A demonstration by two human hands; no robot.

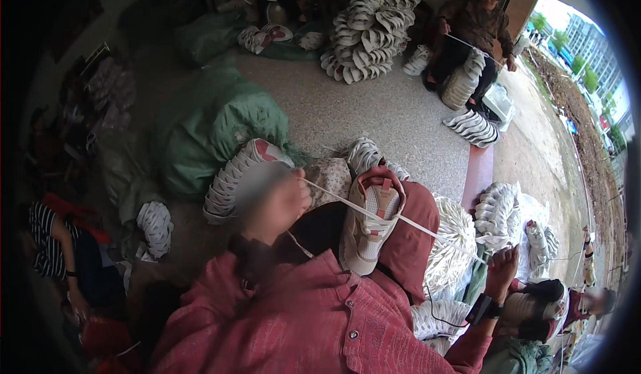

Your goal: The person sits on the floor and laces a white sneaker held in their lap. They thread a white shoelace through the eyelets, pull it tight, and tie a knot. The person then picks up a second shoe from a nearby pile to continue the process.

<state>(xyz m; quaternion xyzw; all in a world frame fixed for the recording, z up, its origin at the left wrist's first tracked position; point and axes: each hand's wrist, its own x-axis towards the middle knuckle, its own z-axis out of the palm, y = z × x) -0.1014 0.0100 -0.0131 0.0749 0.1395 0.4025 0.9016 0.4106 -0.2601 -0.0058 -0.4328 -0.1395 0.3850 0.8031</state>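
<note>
A beige and white sneaker (364,237) with a dark red collar rests on my lap, its toe toward me. One flat white shoelace (347,202) runs through its front and is drawn out tight to both sides. My left hand (284,200), partly blurred, is closed on the left end of the lace, up and to the left of the shoe. Out to the right, my right hand (502,270) grips the other end, its fingers curled in. A dark band circles the right wrist. Neither hand touches the shoe itself.
A bundle of loose white laces (451,250) lies by my right knee. Stacked shoe uppers (224,190) and a green sack (214,127) are at the left. Farther off, a person (477,27) sits near a tall heap of uppers (370,34); others work at both sides.
</note>
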